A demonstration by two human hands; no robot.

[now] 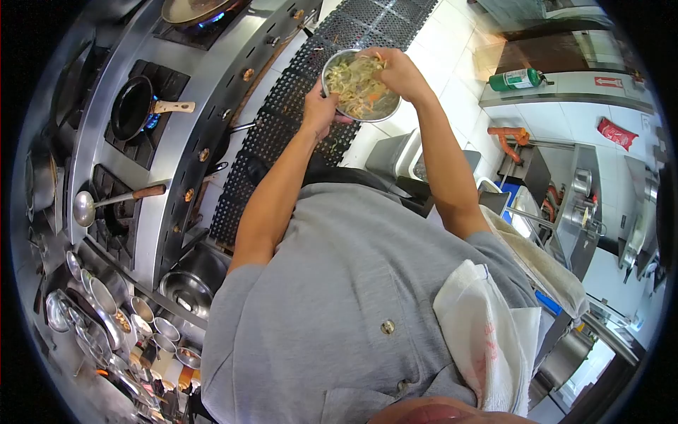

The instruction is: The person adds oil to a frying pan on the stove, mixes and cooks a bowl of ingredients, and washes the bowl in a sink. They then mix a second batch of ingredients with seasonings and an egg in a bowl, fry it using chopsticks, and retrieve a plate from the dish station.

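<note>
Bright light, strong fisheye curvature, lower-left edge perhaps slightly soft.

Food lies in the bowl, right of the stove (a skillet on top).

Bowl: metal, smooth, glossy. Stove: metal, smooth, satin sheen. Grate: dark metal, matt, rough-looking. Pan: smooth metal, low gloss; handle, wood, matt. Ladle: polished metal; grip, wood. Mat: perforated, matt; rubber or plastic, cannot tell which. Floor: smooth tile, slight gloss. Shirt: matt cloth. Towel: matt cloth, creased. Pot: shiny metal.
</note>
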